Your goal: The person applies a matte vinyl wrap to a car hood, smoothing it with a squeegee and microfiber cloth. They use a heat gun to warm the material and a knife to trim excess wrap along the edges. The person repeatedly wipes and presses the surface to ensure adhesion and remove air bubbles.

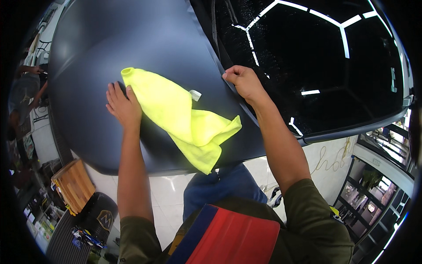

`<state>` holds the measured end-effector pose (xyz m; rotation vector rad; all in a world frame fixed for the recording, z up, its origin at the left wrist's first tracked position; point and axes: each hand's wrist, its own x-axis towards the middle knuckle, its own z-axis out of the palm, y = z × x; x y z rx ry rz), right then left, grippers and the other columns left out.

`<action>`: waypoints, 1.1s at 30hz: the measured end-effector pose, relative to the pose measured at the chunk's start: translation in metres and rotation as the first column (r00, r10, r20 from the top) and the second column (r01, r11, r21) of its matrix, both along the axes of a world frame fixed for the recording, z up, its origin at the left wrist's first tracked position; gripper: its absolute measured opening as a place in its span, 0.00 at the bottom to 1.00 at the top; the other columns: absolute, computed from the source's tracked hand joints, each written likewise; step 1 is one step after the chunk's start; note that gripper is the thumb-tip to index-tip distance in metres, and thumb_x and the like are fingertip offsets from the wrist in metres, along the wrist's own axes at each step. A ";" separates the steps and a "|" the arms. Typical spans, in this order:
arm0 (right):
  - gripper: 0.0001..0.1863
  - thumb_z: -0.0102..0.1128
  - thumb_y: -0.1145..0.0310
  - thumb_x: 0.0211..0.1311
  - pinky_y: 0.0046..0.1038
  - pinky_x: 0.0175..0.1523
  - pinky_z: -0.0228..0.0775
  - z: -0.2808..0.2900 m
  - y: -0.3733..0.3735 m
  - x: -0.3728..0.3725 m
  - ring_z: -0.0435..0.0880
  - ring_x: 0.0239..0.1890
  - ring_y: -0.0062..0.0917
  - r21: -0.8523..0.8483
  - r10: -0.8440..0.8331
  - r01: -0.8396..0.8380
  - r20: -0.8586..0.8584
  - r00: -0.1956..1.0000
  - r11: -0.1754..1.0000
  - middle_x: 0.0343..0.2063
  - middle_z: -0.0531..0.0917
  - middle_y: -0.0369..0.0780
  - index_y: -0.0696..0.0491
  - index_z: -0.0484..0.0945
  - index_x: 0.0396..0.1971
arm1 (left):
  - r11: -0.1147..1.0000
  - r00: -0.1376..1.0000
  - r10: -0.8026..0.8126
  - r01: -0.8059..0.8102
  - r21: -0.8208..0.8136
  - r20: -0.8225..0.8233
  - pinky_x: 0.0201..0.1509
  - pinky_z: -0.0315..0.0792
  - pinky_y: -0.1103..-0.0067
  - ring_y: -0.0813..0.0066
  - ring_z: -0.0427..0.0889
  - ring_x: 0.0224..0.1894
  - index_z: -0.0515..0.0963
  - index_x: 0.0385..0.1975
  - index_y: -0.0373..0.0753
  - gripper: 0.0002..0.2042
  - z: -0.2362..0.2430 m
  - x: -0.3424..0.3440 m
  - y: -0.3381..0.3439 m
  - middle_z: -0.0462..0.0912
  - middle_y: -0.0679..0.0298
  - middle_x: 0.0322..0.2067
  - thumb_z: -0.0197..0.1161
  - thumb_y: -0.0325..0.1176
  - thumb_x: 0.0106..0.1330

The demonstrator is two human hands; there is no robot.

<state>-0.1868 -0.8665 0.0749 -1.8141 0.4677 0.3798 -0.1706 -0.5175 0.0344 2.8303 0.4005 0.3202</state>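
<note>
My left hand (125, 105) lies flat on the matte dark car hood (94, 53), fingers stretched out. Against it rests a bright yellow microfiber cloth (171, 105), loosely crumpled, with a small white tag at one side. At the hood's rear edge, beside the windshield, my right hand (246, 82) is closed in a pinch. Whatever thin thing lies between its thumb and forefinger is too small to make out. A slightly ragged dark edge (200, 22) runs along the hood farther up.
The glossy black windshield (303, 75) reflects light strips on the right. A red and blue flat piece (237, 237) covers my front. Lower left are a wooden board (74, 185) and a black container (97, 215). Another person (26, 88) is at far left. A hose (332, 160) lies on the floor.
</note>
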 end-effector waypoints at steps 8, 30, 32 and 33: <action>0.07 0.62 0.70 0.59 0.18 0.40 0.65 0.009 0.003 -0.003 0.73 0.32 0.14 -0.153 0.052 -0.051 0.007 0.999 0.987 0.26 0.79 0.32 0.58 0.80 0.32 | 0.996 0.998 0.034 -0.030 0.087 -0.046 0.71 0.41 0.55 0.61 0.48 0.72 0.59 0.66 0.44 0.29 0.001 0.002 -0.008 0.54 0.62 0.70 0.42 0.53 0.71; 0.17 0.60 0.67 0.60 0.19 0.49 0.67 0.024 0.003 0.018 0.77 0.39 0.19 -0.034 -0.055 0.058 0.075 0.996 0.998 0.36 0.80 0.40 0.60 0.77 0.46 | 0.995 1.000 0.005 -0.005 0.096 0.003 0.71 0.41 0.54 0.59 0.50 0.71 0.61 0.65 0.43 0.28 0.002 0.006 -0.011 0.56 0.59 0.68 0.43 0.52 0.70; 0.22 0.59 0.64 0.61 0.22 0.52 0.67 0.073 0.005 0.001 0.77 0.43 0.21 0.048 -0.053 0.043 0.218 0.974 0.998 0.42 0.79 0.42 0.61 0.73 0.52 | 0.991 1.000 0.027 -0.028 0.132 0.009 0.71 0.42 0.56 0.61 0.51 0.71 0.61 0.66 0.45 0.27 -0.003 0.005 -0.009 0.56 0.63 0.69 0.43 0.52 0.70; 0.25 0.59 0.62 0.61 0.24 0.54 0.67 0.115 0.010 -0.015 0.77 0.45 0.22 0.244 -0.062 -0.005 0.263 0.963 0.970 0.44 0.78 0.43 0.61 0.71 0.55 | 0.987 0.999 0.045 -0.046 0.152 0.010 0.71 0.42 0.56 0.61 0.51 0.71 0.61 0.66 0.45 0.27 -0.005 0.004 -0.004 0.56 0.63 0.69 0.43 0.52 0.70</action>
